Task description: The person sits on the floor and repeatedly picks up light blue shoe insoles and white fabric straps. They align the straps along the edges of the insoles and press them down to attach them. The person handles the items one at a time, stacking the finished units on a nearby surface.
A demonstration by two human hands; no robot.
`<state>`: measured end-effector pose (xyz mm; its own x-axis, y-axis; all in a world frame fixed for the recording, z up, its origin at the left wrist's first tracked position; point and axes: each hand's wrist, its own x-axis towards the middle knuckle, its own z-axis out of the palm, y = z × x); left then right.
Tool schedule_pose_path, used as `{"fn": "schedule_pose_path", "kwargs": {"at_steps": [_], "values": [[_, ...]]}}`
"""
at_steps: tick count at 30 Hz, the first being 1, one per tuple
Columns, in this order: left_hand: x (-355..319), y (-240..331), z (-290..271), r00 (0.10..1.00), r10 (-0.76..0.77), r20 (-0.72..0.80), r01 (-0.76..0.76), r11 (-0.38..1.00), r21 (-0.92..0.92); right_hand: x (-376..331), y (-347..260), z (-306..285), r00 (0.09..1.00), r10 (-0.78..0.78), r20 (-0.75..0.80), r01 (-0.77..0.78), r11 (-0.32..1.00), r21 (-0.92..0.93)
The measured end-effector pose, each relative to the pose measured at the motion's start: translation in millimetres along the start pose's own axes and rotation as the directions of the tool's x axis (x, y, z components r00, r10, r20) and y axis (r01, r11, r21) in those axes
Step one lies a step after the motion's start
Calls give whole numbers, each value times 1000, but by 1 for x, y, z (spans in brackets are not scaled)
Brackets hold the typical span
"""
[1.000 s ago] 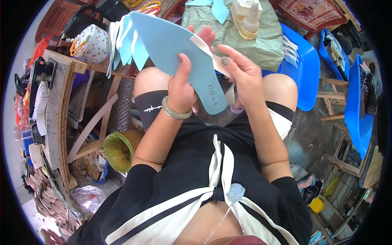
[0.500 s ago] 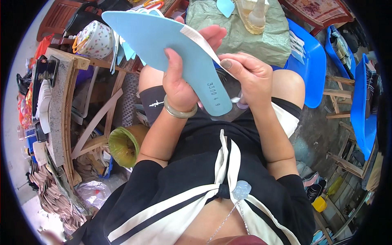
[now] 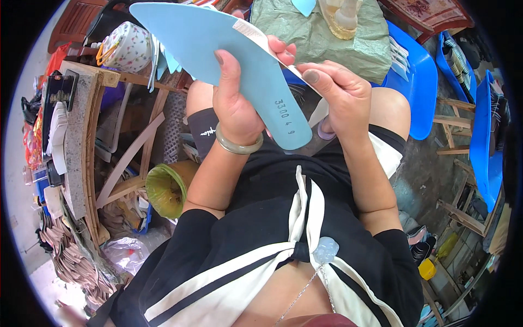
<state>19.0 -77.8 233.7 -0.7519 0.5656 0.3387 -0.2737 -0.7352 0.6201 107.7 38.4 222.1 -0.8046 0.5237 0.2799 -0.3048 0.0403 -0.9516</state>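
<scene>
A crumpled green sheet covered the surface beyond the person's knees, and a cloudy bottle stood on it near the far edge. To the right of it sat a blue tray with white and pale blue pieces inside, and farther right another blue bin. On the left were a flower-patterned pot, a wooden stand and a waste bin lined with a yellow-green bag.

The pointed insole, light blue, was held up above the lap, its tip aimed to the upper left and its rounded end toward the body. The left hand gripped it from the side, thumb flat on the face, other fingers behind. The right hand had thumb and forefinger pinched on the white strip along the insole's right edge
</scene>
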Motion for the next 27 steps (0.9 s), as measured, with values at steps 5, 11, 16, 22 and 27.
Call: {"fn": "schedule_pose_path", "kwargs": {"at_steps": [5, 11, 16, 22, 27], "values": [[1, -2, 1, 999, 14, -42, -14, 1000, -15, -9, 8, 9, 992, 105, 77, -111, 991, 77], [-2, 0, -6, 998, 49, -29, -41, 974, 223, -13, 5, 9, 940, 306, 148, -337, 899, 280], [0, -2, -5, 996, 84, -24, -75, 966, 247, -16, 9, 8, 960, 251, 129, -272, 943, 191], [-2, -4, -12, 1000, 11, -12, -9, 985, 175, -16, 10, 1, 932, 292, 216, -303, 953, 16], [-4, -16, -25, 981, -155, 120, 171, 975, -140, -17, 11, -9, 936, 97, 339, 26, 939, -342]]}}
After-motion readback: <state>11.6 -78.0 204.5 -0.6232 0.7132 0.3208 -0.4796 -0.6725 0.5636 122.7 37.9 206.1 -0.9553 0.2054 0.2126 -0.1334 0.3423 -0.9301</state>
